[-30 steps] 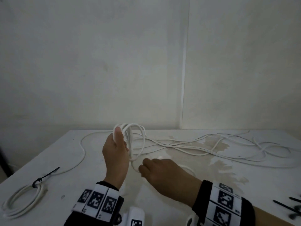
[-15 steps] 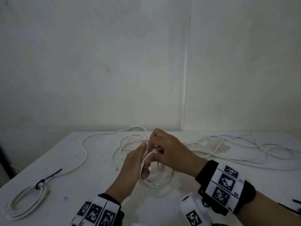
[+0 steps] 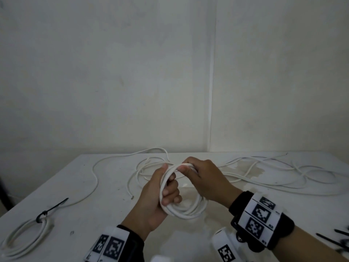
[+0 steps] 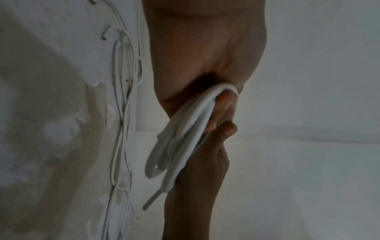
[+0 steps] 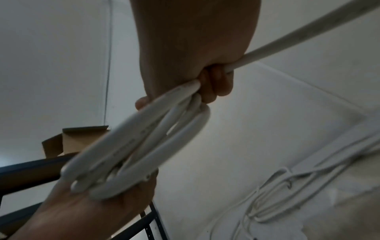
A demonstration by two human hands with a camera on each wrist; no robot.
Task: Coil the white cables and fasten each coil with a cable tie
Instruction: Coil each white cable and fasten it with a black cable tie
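Note:
In the head view my left hand [image 3: 166, 193] grips a white cable coil [image 3: 186, 213] of several loops, fingers curled round its left side, just above the table [image 3: 85, 186]. My right hand [image 3: 190, 168] pinches the cable at the top of the coil, close against the left fingertips. In the right wrist view the right hand [image 5: 213, 87] holds the coil [image 5: 144, 142] and a strand running off to the upper right, while the left hand [image 5: 92, 211] holds the coil's lower end. The left wrist view shows the coil [image 4: 185, 129] between both hands.
The rest of the cable [image 3: 113, 157] lies loose behind the hands. More tangled white cables [image 3: 283, 178] lie at the right. A finished coil [image 3: 24, 237] with a black cable tie [image 3: 52, 208] sits at the front left. Loose black ties [image 3: 336, 241] lie at the right edge.
My right hand rose from the table and laid the cable onto the top of the coil. The left hand tipped and lowered the coil towards me.

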